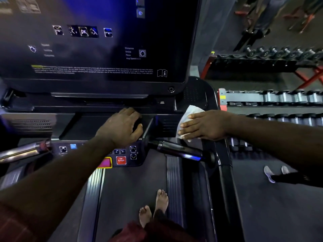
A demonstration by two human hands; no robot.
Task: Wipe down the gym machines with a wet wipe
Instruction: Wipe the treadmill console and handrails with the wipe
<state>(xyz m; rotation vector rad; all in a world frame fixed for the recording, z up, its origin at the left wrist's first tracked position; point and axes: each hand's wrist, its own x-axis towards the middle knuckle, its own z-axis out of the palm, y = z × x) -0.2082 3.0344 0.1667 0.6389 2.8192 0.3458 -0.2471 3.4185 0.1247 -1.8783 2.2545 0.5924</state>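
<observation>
I stand on a black treadmill (132, 186) facing its dark console (97, 49). My right hand (204, 125) lies flat with straight fingers on a white wet wipe (187, 113), pressing it against the right side of the console by the tray. My left hand (122, 126) rests on the rim of the console's middle tray (83, 126), its fingers curled over the tray's right wall. Just below the hands a black handlebar (180, 150) sticks out to the right.
A red STOP button (121, 160) and arrow keys sit on the control strip below my left hand. A chrome bar (21, 152) runs off left. Racks of dumbbells (272, 98) stand at the right. Another person's white shoes (272, 172) show on the floor. My bare feet (153, 206) are on the belt.
</observation>
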